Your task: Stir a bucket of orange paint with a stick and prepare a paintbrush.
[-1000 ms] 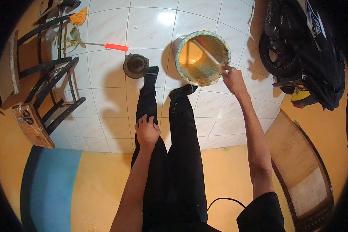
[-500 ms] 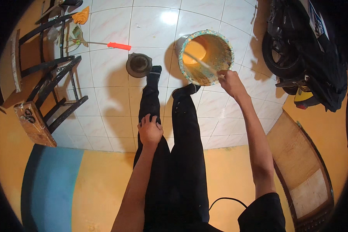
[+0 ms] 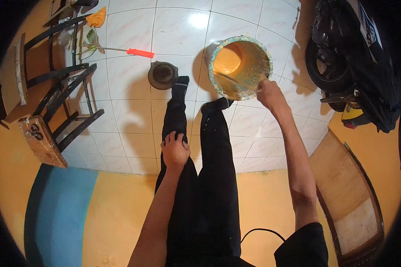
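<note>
My right hand is closed round the upper end of a thin stick, at the near right rim of a paint-spattered bucket. The stick slants down across the bucket's inside toward yellow-orange paint at the bottom. Its lower end is hard to make out. Lying over my left knee, my left hand has its fingers spread and holds nothing. My feet rest on the floor, the right one close to the bucket's near side.
A dark round pot sits beside my left foot. Beyond it lies a tool with a red handle and metal rod. A dark wooden frame stands left, with an orange cloth near it. A black motorbike is at right.
The stick's visible part has swung lower and nearer inside the bucket, my right hand still gripping it. The whole view has shifted slightly. My left hand stays on my knee.
</note>
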`<state>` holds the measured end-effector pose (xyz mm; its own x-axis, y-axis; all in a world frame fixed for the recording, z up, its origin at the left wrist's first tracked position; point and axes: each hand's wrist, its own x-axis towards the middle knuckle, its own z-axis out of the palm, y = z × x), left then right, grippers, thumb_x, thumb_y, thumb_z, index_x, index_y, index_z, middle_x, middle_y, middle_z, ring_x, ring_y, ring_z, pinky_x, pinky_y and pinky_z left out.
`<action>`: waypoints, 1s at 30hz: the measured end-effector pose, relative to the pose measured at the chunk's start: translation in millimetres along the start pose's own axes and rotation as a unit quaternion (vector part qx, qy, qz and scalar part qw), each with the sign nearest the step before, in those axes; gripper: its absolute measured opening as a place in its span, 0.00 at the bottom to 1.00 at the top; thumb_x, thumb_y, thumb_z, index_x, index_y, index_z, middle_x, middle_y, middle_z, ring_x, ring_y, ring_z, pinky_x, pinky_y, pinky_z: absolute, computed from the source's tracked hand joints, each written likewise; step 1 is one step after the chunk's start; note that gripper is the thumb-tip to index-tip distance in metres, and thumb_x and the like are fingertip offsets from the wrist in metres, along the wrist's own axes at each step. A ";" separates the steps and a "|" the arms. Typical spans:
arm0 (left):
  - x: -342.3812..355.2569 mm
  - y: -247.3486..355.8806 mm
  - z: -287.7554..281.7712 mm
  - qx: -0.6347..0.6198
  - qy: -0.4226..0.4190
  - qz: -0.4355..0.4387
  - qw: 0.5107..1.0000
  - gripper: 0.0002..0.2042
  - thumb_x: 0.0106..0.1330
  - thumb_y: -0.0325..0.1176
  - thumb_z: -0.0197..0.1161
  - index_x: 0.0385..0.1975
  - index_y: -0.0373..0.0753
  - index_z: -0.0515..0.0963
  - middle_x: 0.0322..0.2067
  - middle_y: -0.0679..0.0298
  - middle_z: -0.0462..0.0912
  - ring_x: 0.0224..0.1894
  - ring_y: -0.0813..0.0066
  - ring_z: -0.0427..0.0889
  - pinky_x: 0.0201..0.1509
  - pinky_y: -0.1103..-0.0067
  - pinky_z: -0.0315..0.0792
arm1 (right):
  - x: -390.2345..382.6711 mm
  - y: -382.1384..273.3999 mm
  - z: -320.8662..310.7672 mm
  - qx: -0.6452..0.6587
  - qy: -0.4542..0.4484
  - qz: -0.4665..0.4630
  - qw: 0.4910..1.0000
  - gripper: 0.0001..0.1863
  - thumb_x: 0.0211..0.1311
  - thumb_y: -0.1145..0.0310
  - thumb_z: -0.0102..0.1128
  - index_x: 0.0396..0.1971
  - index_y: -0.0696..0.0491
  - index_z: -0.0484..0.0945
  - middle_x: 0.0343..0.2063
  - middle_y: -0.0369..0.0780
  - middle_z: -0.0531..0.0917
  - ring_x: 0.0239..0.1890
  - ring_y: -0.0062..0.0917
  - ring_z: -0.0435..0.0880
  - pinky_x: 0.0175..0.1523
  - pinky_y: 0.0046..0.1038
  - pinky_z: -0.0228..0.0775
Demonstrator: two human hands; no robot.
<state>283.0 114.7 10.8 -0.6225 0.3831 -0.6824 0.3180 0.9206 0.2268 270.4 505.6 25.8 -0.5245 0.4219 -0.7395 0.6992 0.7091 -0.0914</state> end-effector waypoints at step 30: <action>1.0 7.0 0.3 0.037 0.004 0.007 0.999 0.15 0.61 0.35 0.62 0.48 0.44 0.83 0.55 0.58 0.79 0.59 0.58 0.76 0.60 0.60 0.70 | -10.6 0.7 -11.6 0.023 0.119 0.074 0.990 0.10 0.56 0.78 0.57 0.38 0.63 0.81 0.32 0.61 0.83 0.39 0.57 0.85 0.48 0.50 0.77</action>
<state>284.8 121.5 11.5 -0.6236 0.3963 -0.6739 0.3782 0.9073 0.1836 270.8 508.2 41.3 -0.5109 0.6434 -0.5702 0.7950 0.6060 -0.0285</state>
